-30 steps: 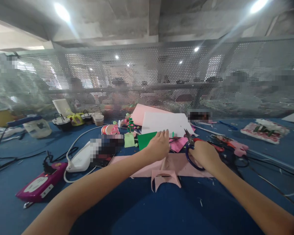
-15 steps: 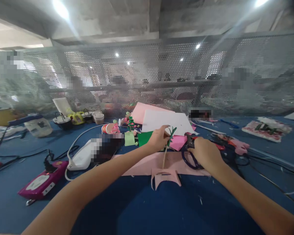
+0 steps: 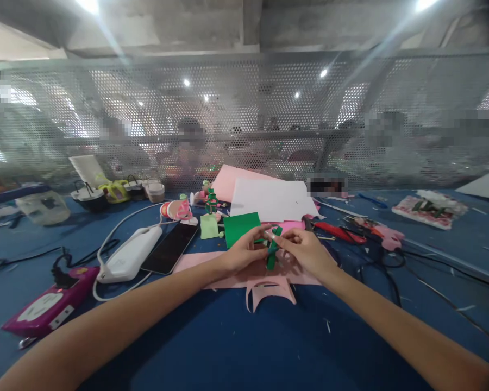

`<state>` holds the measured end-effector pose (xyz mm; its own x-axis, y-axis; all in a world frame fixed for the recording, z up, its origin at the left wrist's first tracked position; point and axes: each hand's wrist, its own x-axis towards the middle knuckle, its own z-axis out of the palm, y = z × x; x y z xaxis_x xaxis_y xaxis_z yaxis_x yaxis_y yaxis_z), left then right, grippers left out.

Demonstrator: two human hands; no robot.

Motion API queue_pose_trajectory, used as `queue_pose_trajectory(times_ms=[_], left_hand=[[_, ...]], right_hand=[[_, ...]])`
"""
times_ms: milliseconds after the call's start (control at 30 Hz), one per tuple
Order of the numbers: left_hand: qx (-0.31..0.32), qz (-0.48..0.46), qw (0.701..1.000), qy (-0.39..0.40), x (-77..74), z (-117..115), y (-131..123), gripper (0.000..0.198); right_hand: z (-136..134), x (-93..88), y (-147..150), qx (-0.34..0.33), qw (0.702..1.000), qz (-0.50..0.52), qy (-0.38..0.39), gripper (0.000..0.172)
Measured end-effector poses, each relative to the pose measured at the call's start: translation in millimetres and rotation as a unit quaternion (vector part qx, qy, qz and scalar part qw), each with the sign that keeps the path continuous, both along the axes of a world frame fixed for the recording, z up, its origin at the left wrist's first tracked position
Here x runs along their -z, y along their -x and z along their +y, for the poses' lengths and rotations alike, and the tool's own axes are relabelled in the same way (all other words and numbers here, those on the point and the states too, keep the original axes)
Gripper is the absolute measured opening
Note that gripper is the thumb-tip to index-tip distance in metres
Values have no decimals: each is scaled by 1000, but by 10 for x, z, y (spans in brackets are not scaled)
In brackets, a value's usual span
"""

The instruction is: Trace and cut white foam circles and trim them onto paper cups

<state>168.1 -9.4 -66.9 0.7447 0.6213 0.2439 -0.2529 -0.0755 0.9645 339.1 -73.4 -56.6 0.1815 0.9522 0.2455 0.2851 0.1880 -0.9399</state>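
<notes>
In the head view my left hand (image 3: 246, 251) and my right hand (image 3: 307, 251) meet in the middle over the pink sheet. Between their fingertips is a small green cut strip (image 3: 271, 259), which looks bent or curled. Both hands have thumb and fingers closed on it. Its upper part is partly covered by the fingers. Under the hands lies the long pink sheet (image 3: 224, 276), with a curved pink cut-out (image 3: 274, 294) at its near edge. Just behind my left hand is a green sheet (image 3: 240, 225).
A white sheet (image 3: 273, 198) lies behind the hands. To the left are a phone (image 3: 171, 247), a white power bank (image 3: 132, 254) and a purple power strip (image 3: 51, 307) with cables. A red-handled tool (image 3: 340, 232) and a pink glue gun (image 3: 387, 237) lie right.
My right hand has let go of the dark scissors and moved left to the green piece. My left hand came slightly lower. The stick below the green piece no longer shows.
</notes>
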Motion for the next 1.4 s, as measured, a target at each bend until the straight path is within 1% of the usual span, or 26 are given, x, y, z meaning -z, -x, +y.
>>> queue_pose_trajectory(times_ms=[167, 267, 367, 433, 500, 533, 600, 667, 700, 833, 1000, 1133, 1267, 1333, 1400], left_hand=[[26, -5, 999, 26, 2, 16, 7, 62], [34, 7, 999, 15, 11, 22, 6, 69], [9, 32, 999, -8, 22, 39, -4, 78], [-21, 48, 999, -16, 35, 56, -14, 79], [-66, 66, 995, -31, 53, 71, -25, 75], [-90, 82, 991, -49, 63, 76, -30, 69], [-125, 122, 980, -94, 81, 79, -35, 46], [-136, 154, 970, -131, 91, 71, -33, 17], [-136, 163, 967, -142, 91, 62, -28, 11], [-145, 174, 957, -182, 37, -6, -2, 21], [-185, 172, 931, -262, -82, -107, 10, 19], [-218, 157, 914, -304, -111, -132, 5, 23], [-232, 148, 912, -303, -94, -123, 10, 27], [-244, 143, 915, -288, -83, -109, 21, 27], [-255, 141, 920, -264, -66, -86, 34, 28]], right_hand=[[12, 17, 8, 11, 999, -19, -34, 37], [28, 52, -12, 29, 997, -30, -64, 32], [32, 87, -11, 48, 993, -40, -101, 27], [32, 96, -6, 64, 989, -46, -121, 26], [37, 94, -10, 84, 986, -40, -137, 26], [41, 91, -16, 94, 985, -31, -144, 27], [53, 85, -34, 101, 983, -4, -153, 26], [61, 77, -51, 98, 982, 20, -158, 26], [62, 72, -57, 95, 982, 27, -159, 25], [44, 51, -65, 103, 981, 15, -162, 26], [32, 56, -76, 128, 981, 2, -146, 33], [46, 80, -81, 132, 982, 21, -130, 34], [63, 71, -92, 154, 978, 44, -131, 35], [73, 51, -104, 159, 975, 78, -137, 35], [81, 30, -114, 150, 972, 120, -132, 36]])
